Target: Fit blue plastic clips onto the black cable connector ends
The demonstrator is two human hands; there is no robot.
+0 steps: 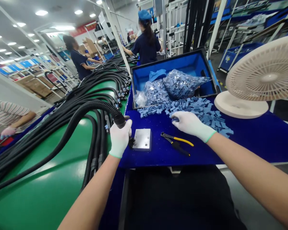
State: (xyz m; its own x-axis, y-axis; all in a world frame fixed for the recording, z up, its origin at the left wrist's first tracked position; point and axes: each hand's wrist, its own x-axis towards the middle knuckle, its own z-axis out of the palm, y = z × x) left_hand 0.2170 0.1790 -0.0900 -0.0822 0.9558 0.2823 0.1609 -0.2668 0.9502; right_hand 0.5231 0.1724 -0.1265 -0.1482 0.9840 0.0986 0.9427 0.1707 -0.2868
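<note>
"Left hand (120,139)?"
"Fist closed firmly round the black corrugated hose (103,106) near its end, just beside the steel plate (142,139)."
"Right hand (190,125)?"
"Spread flat on loose blue rubber pieces (196,111)."

Our white-gloved left hand (120,139) curls closed in a grip; our white-gloved right hand (191,126) reaches forward, open and palm down.

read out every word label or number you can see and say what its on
Nothing can be read clearly in this view.
Red banner on the far wall: lettering too small and blurred to read.
Blue panel at upper right: small printed mark, too blurred to read.
Yellow-handled pliers: no readable marking.
</note>
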